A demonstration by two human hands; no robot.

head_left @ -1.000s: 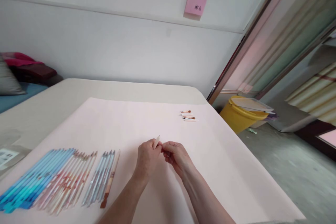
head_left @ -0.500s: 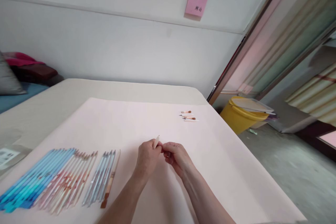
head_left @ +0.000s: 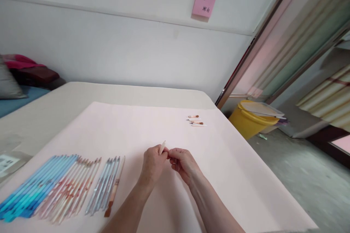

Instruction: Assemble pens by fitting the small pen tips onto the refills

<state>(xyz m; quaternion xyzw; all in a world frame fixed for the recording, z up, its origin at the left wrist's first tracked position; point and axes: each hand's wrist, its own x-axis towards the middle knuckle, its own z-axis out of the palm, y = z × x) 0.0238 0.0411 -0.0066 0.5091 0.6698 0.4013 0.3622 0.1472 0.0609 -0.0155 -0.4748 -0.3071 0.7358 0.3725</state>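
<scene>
So the pen [head_left: 163,146] is poking up out of the left hand [head_left: 153,164], which is wrapping tight around it. The right hand [head_left: 183,164] is pinching in against it with fingertips bunched, both hovering mid-sheet [head_left: 123,127] toward the near edge. A row of pens [head_left: 60,185] is lying by the sheet's near-left corner, small bits [head_left: 197,121] are sitting near its far-right corner, and a bucket [head_left: 247,122] is standing past the right edge.
</scene>
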